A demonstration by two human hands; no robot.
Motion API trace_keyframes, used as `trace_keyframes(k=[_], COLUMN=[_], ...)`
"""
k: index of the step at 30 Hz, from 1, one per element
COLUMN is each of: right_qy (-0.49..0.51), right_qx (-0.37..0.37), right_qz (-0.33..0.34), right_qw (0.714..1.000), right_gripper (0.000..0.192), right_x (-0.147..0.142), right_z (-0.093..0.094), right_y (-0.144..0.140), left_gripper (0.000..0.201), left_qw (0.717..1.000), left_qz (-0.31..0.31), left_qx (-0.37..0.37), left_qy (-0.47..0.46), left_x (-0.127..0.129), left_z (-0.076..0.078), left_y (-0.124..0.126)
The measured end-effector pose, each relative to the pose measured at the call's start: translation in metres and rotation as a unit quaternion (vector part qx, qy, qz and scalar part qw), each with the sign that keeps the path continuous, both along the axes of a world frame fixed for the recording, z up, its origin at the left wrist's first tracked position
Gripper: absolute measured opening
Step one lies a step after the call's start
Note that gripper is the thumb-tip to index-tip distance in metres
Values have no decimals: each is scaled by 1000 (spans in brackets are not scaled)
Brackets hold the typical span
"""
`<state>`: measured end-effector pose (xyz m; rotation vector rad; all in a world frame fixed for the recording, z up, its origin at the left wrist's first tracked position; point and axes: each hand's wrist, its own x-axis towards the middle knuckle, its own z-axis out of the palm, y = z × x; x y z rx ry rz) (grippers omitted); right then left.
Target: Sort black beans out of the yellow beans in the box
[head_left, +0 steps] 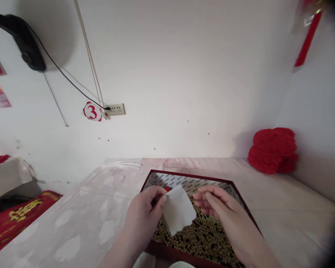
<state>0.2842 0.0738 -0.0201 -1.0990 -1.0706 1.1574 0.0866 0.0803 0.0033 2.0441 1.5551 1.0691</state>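
Beans (201, 234) fill most of the red box (248, 212); we pinch white paper (178, 214) in our left hand (145, 217), right hand (220, 210) loose-fingered, holding nothing.

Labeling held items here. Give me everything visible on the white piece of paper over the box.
The white paper is a small, thin, plain sheet, roughly square, with a slightly ragged lower edge and no print visible. It looks soft, like tissue or thin card; which one is unclear. It is held tilted above the small beads in the red box. The left hand pinches its left edge between thumb and fingers. The right hand is beside its right edge; whether they touch cannot be told.
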Motion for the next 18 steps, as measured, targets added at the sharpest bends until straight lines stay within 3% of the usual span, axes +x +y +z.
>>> trace_keyframes(k=[10, 14, 18], right_qy=[-133, -157, -181], right_qx=[42, 44, 56], right_qz=[-3, 4, 14], right_qw=[990, 987, 982], right_gripper=[19, 18, 25], right_x=[6, 5, 3], right_z=[-7, -4, 0], right_y=[8, 7, 3], left_gripper=[17, 16, 15], left_qw=[995, 998, 999], left_qz=[28, 12, -26], left_qx=[44, 34, -23], left_qy=[83, 51, -26], left_x=[0, 0, 2], left_z=[-1, -1, -1], left_y=[4, 3, 0])
